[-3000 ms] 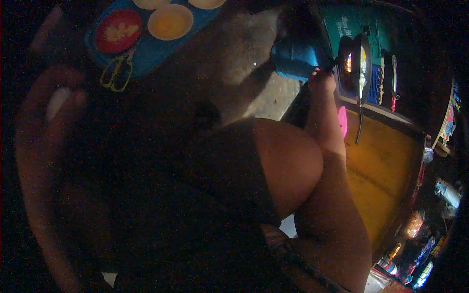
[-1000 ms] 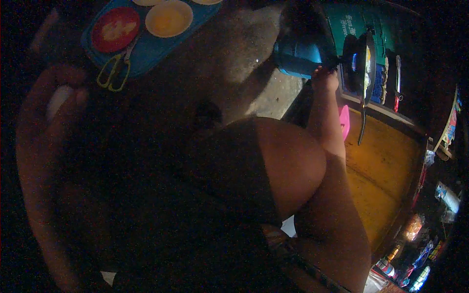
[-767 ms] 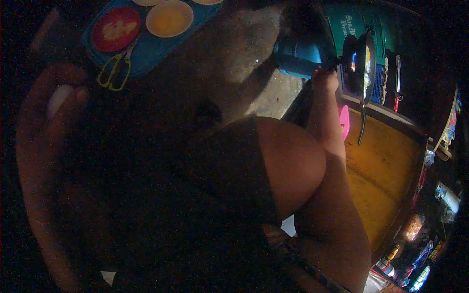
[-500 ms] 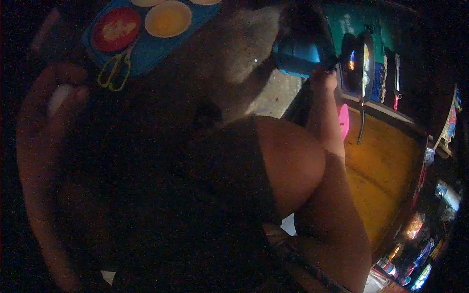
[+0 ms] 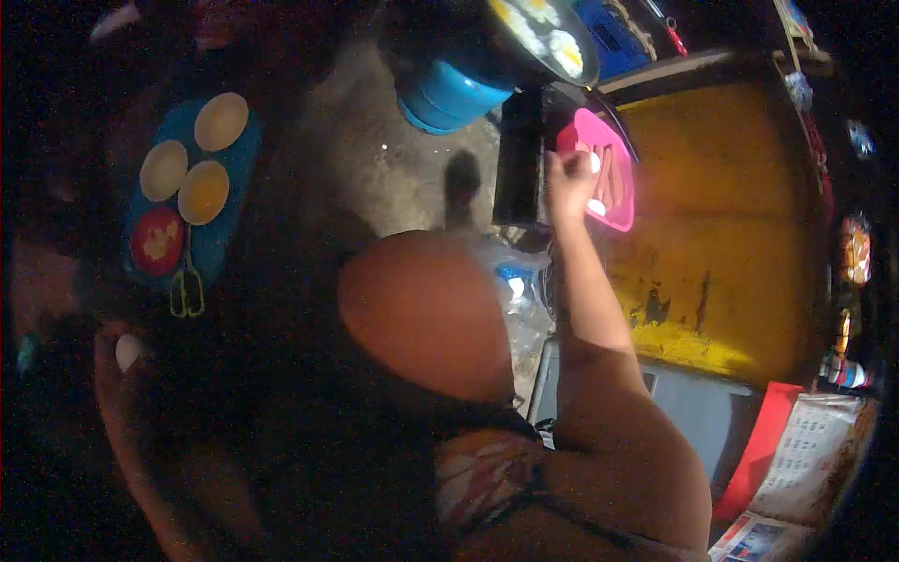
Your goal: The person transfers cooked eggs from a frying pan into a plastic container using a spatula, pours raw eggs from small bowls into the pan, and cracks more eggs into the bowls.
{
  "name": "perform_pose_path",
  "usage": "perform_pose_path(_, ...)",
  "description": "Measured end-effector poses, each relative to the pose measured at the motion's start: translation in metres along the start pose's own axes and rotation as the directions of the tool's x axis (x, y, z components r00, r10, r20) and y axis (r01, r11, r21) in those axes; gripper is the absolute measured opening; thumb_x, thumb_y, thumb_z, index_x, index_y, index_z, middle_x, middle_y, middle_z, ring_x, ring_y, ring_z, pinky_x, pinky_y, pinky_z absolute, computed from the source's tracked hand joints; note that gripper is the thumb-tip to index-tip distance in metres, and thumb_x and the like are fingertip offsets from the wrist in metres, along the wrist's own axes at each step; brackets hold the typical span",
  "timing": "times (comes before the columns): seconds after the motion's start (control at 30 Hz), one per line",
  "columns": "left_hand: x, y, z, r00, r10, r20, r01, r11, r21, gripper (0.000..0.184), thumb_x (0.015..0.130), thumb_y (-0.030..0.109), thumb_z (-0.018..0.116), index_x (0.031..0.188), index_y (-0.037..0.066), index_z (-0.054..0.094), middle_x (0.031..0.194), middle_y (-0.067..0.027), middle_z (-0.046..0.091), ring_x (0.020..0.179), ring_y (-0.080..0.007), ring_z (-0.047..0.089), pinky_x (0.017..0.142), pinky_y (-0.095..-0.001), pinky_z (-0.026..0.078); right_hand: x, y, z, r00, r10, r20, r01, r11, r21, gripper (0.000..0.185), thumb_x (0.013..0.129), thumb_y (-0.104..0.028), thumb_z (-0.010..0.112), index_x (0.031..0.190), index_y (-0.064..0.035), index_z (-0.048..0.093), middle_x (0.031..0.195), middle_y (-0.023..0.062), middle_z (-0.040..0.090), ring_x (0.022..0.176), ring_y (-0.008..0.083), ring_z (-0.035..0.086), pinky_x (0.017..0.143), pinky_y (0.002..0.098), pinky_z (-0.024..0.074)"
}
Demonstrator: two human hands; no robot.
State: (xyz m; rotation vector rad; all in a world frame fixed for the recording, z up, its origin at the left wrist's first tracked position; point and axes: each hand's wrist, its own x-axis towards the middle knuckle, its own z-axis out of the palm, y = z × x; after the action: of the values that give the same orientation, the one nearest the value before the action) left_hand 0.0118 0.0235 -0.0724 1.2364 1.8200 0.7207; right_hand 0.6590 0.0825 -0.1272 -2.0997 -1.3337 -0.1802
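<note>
My left hand [image 5: 114,354], dim at the left, has its fingers closed round a white egg [image 5: 129,353]. My right hand [image 5: 567,185] reaches into a pink plastic basket [image 5: 622,217], its fingers closed on another white egg [image 5: 594,163]. One more egg [image 5: 596,207] lies in the basket below those fingers, beside long brownish pieces that look like sausages [image 5: 611,173]. Beyond the basket is a dark frying pan [image 5: 588,79] holding several fried eggs [image 5: 566,51].
A blue tray [image 5: 230,201] at the left carries pale bowls [image 5: 223,122], a red dish [image 5: 156,242] and scissors with yellow-green handles [image 5: 187,292]. A blue gas cylinder [image 5: 445,101] stands near the pan. The basket rests by a worn yellow surface [image 5: 716,225].
My right hand has come from beside the blue cylinder into the pink basket and taken hold of an egg. My left hand still holds its egg. The view has shifted.
</note>
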Motion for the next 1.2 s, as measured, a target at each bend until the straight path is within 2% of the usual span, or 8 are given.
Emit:
perform_pose_path(0.17, -0.015, -0.007, 0.001, 0.995, -0.099, 0.026, 0.1, 0.995, -0.01, 0.023, 0.088, 0.009, 0.063, 0.111, 0.009, 0.061, 0.094, -0.0007, 0.059, 0.085, -0.0101, 0.055, 0.074, -0.0257, 0.046, 0.035, 0.087, -0.058, 0.976, 0.144, -0.164, -0.176, 0.964, -0.198, 0.049, 0.079, -0.013, 0.071, 0.126, -0.0053, 0.06, 0.103, 0.0157, 0.07, 0.09, 0.0277, 0.067, 0.083, 0.0362, 0.0519)
perform_pose_path(0.4, -0.024, -0.043, 0.008, 0.998, 0.036, -0.053, -0.034, 0.998, 0.047, 0.029, 0.085, 0.003, 0.064, 0.114, 0.005, 0.058, 0.092, -0.0027, 0.059, 0.075, -0.0109, 0.056, 0.065, -0.0248, 0.048, 0.094, 0.212, 0.003, 0.674, 0.239, 0.699, -0.296, 0.954, -0.041, 0.035, 0.093, -0.029, 0.062, 0.122, -0.0084, 0.064, 0.1, 0.0101, 0.069, 0.091, 0.0228, 0.064, 0.082, 0.0365, 0.0504)
perform_pose_path(0.47, -0.027, -0.045, 0.015, 0.992, 0.065, -0.105, -0.059, 0.997, 0.056, 0.03, 0.084, 0.003, 0.066, 0.113, 0.005, 0.058, 0.09, -0.0025, 0.06, 0.073, -0.011, 0.057, 0.062, -0.0244, 0.048, 0.082, 0.118, -0.034, 0.619, 0.531, 0.579, -0.497, 0.835, -0.234, 0.035, 0.102, -0.029, 0.044, 0.121, -0.0079, 0.065, 0.102, 0.0115, 0.067, 0.093, 0.0231, 0.063, 0.082, 0.0349, 0.0509)
perform_pose_path(0.63, -0.046, -0.02, 0.029, 0.993, -0.07, -0.093, 0.038, 0.949, -0.314, 0.027, 0.086, 0.004, 0.066, 0.111, 0.007, 0.057, 0.087, -0.0023, 0.06, 0.073, -0.0115, 0.059, 0.06, -0.0258, 0.048, 0.09, 0.203, 0.025, 0.808, 0.23, 0.543, -0.199, 0.973, -0.117, 0.03, 0.094, -0.017, 0.048, 0.115, -0.0031, 0.065, 0.097, 0.0151, 0.066, 0.089, 0.0232, 0.064, 0.077, 0.0339, 0.0515)
perform_pose_path(0.77, -0.073, 0.026, 0.041, 0.977, -0.106, -0.183, 0.034, 0.933, -0.359, 0.022, 0.09, 0.011, 0.064, 0.11, 0.009, 0.056, 0.086, -0.0021, 0.06, 0.072, -0.0133, 0.06, 0.059, -0.0255, 0.048, 0.096, 0.204, 0.019, 0.694, 0.327, 0.642, -0.692, 0.548, 0.469, 0.03, 0.087, -0.01, 0.053, 0.113, -0.0004, 0.064, 0.092, 0.0142, 0.067, 0.081, 0.0213, 0.066, 0.071, 0.0328, 0.0521)
perform_pose_path(0.9, -0.1, 0.065, 0.053, 0.961, -0.213, -0.177, 0.079, 0.824, -0.561, 0.017, 0.094, 0.021, 0.059, 0.107, 0.011, 0.056, 0.089, -0.0025, 0.061, 0.071, -0.0152, 0.061, 0.058, -0.0263, 0.048, 0.062, 0.18, -0.044, 0.921, 0.176, 0.348, -0.326, 0.838, 0.438, 0.03, 0.084, -0.005, 0.055, 0.113, -0.001, 0.061, 0.086, 0.0099, 0.064, 0.07, 0.0191, 0.063, 0.059, 0.03, 0.0508)
perform_pose_path(1.07, -0.125, 0.122, 0.059, 0.973, -0.193, -0.124, 0.083, 0.801, -0.593, 0.024, 0.096, 0.031, 0.054, 0.109, 0.011, 0.057, 0.095, -0.0031, 0.062, 0.076, -0.0159, 0.062, 0.06, -0.0264, 0.049, -0.005, 0.041, -0.148, 0.663, -0.125, 0.738, -0.748, -0.094, 0.657, 0.044, 0.087, -0.003, 0.057, 0.129, -0.004, 0.047, 0.1, 0.0118, 0.06, 0.074, 0.0224, 0.065, 0.057, 0.029, 0.0543)
perform_pose_path(1.2, -0.119, 0.141, 0.058, 1.0, -0.004, -0.009, -0.004, 0.681, -0.733, 0.034, 0.091, 0.023, 0.059, 0.121, 0.008, 0.056, 0.1, -0.0054, 0.063, 0.082, -0.0164, 0.063, 0.065, -0.0268, 0.051, -0.015, -0.092, -0.127, 0.513, -0.561, 0.65, -0.841, -0.177, 0.511, 0.041, 0.09, -0.007, 0.059, 0.13, -0.0025, 0.049, 0.106, 0.0126, 0.061, 0.081, 0.0226, 0.064, 0.063, 0.0315, 0.0547)
